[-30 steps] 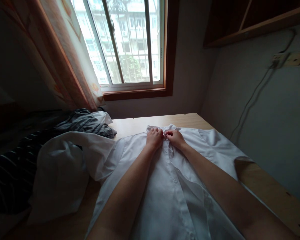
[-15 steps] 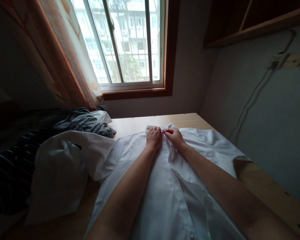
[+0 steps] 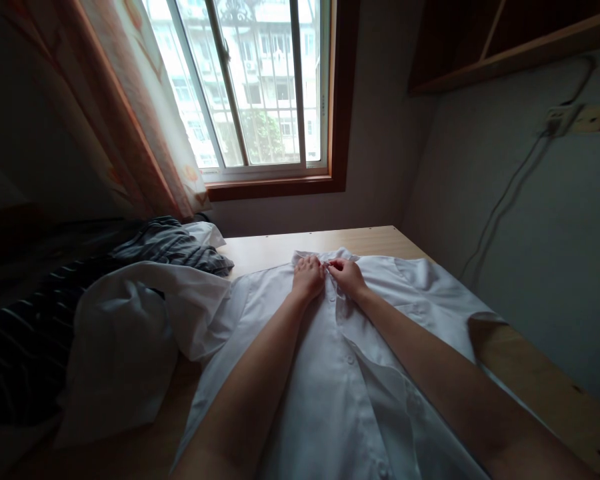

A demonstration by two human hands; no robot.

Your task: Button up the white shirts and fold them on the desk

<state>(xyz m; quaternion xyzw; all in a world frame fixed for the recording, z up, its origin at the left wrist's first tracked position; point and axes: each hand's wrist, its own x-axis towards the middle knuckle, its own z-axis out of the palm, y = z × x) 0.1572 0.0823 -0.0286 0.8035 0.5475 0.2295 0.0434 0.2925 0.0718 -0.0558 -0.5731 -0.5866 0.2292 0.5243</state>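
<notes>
I take my dial from the middle of the white shirt [image 3: 325, 400], with twelve towards the window [image 3: 265, 100]. At nine I see dark striped cloth [image 3: 25, 340] heaped at the table's side. The shirt's near sleeve [image 3: 123, 333] is folded over on itself beside it, perhaps just where it fell. At ten, grey striped cloth [image 3: 180, 247] lies bunched below the curtain [image 3: 140, 133].

The shirt is spread front up on the table [image 3: 280, 250], its collar [image 3: 347, 253] at twelve towards the far edge; I take it that this flat lay brings the button line within reach of both hands.

At eleven my left hand [image 3: 309, 277] rests palm down just below the collar, half open with fingers bent, seemingly to steady the cloth; whether it grips any, I cannot tell. At twelve, close beside it, my right hand [image 3: 347, 275] is nearly closed, thumb and fingertips pinching the shirt's front edge, I judge for fine control.

Below them a button [image 3: 350, 360] shows beside the loose front flap [image 3: 380, 380], which lies folded back at four. The far shoulder spreads at one. Between one and two, a cable [image 3: 500, 200] hangs from the wall socket [image 3: 560, 121].
</notes>
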